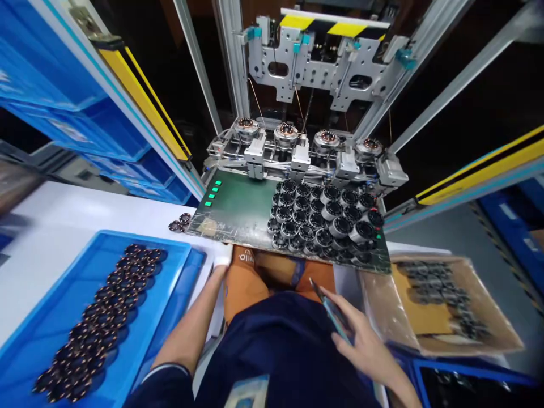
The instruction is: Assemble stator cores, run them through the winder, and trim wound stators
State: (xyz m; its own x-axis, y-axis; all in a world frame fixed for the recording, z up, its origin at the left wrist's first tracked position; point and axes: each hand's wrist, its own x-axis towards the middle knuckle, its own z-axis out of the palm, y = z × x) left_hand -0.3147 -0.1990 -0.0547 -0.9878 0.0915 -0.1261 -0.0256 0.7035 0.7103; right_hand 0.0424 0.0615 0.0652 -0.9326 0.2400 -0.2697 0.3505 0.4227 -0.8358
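My right hand is closed around a teal-handled hand tool, held over my lap with its narrow dark tip pointing up and left. Whether it is a pair of scissors or pliers, I cannot make out. White covers what shows of my left hand, which is at the front edge of the green machine plate; its fingers are hidden or blurred. On the right half of the plate stand several stacked rows of black-and-silver motor parts.
Behind the plate, a winding machine carries copper-wound stators beneath a metal bracket. A blue tray of copper-wound stators lies left, with loose stators beside the plate. A cardboard box of parts is right. Yellow guard posts flank the machine.
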